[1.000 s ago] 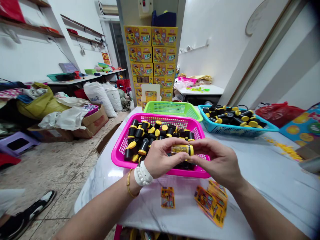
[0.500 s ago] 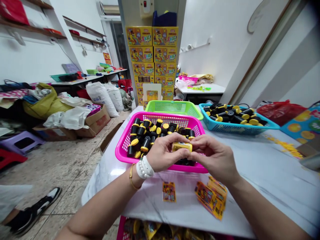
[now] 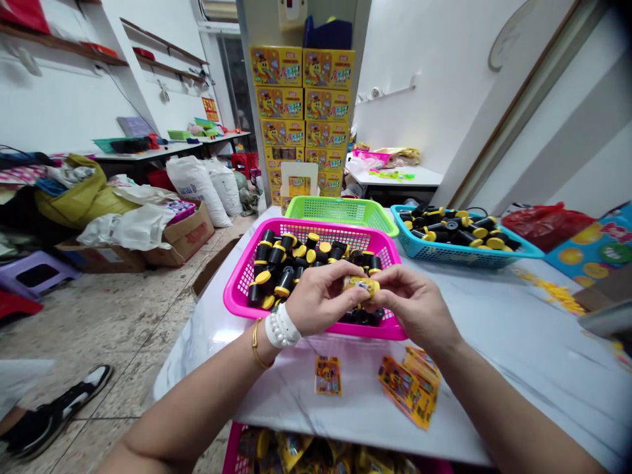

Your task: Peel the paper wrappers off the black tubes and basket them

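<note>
Pink plastic basket (image 3: 316,225) on the marble table (image 3: 518,375), heaped w/ black canisters w/ yellow caps (image 3: 281,263). L hand (image 3: 318,299) & R hand (image 3: 412,303) hold one yellow-wrapped canister (image 3: 363,286) just over the basket, both grips nearly closed on it, fingertips close for even pressure at each end. Printed labels (image 3: 328,375) lie on table nearby.

Just behind the left hand (image 3: 323,297) sits a wide white pearl bracelet (image 3: 282,326) (beads packed in rows), with a thin gold bangle (image 3: 255,342) next to it, toward the elbow; the forearms (image 3: 187,411) are bare.
</note>
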A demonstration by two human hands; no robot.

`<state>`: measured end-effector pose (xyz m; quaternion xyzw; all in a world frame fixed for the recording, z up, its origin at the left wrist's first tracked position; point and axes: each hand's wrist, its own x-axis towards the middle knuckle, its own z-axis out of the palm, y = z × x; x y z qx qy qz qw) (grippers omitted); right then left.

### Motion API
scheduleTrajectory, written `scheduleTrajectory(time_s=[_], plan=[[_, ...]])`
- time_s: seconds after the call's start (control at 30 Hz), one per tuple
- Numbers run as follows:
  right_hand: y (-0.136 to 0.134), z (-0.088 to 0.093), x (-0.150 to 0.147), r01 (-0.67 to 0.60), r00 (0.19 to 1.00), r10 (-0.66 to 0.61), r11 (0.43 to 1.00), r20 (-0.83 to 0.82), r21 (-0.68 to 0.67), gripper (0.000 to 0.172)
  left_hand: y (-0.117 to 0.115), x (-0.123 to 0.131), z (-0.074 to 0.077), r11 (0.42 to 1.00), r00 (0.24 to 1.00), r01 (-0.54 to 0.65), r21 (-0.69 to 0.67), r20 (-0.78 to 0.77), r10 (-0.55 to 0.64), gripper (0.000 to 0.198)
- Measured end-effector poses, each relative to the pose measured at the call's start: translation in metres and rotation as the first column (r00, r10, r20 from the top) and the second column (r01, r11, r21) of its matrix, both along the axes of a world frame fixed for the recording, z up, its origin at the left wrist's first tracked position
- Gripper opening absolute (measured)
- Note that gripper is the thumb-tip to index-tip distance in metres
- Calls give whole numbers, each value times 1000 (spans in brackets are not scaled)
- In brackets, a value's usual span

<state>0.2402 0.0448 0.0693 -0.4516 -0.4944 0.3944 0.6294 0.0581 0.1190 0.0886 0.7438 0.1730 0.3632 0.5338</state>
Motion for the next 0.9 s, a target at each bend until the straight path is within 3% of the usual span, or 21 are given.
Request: scheduleTrajectory(time_s=[0.07, 0.17, 0.3, 0.4, 0.5, 0.53, 0.6, 0.63, 0.7, 0.8, 0.9], plan=[[1, 3, 9, -114, 993, 114, 993, -4, -16, 38, 1, 2, -5, 990, 999, 42, -137, -22, -45, 33], [2, 8, 21, -199, 975, 191, 978, 115, 65, 50, 2, 6, -9, 966, 995, 61, -251, -64, -80, 48], [-6, 17, 18, -209, 953, 155, 958, 259, 194, 25, -3, 5, 2, 926, 975, 186, -329, -53, -214, 53], [-34, 21, 5, -198, 943, 105, 939, 315, 282, 24, -24, -7, 7, 847, 936, 325, -421, 13, -352, 49], [-83, 7, -14, -259, 883, 128, 935, 451, 244, 30, -62, -32, -12, 823, 930, 306, -478, -33, -365, 44], [-100, -3, -22, -283, 843, 132, 933, 521, 223, 30, -75, -42, -23, 867, 945, 246, -433, -92, -314, 42], [-132, -29, -39, -315, 737, 89, 923, 670, 223, 28, -96, -63, -48, 980, 981, -50, -193, -195, 11, 43], [-145, -44, -48, -313, 679, 42, 920, 733, 238, 26, -102, -71, -60, 979, 955, -194, -58, -238, 175, 41], [-161, -73, -63, -292, 557, -69, 917, 828, 273, 26, -105, -82, -80, 902, 857, -365, 229, -296, 422, 31], [-164, -97, -71, -297, 427, -91, 925, 899, 235, 24, -92, -77, -99, 783, 751, -355, 511, -343, 565, 28], [-148, -90, -64, -232, 456, -125, 939, 881, 253, 23, -79, -58, -106, 755, 730, -289, 589, -375, 572, 12]])
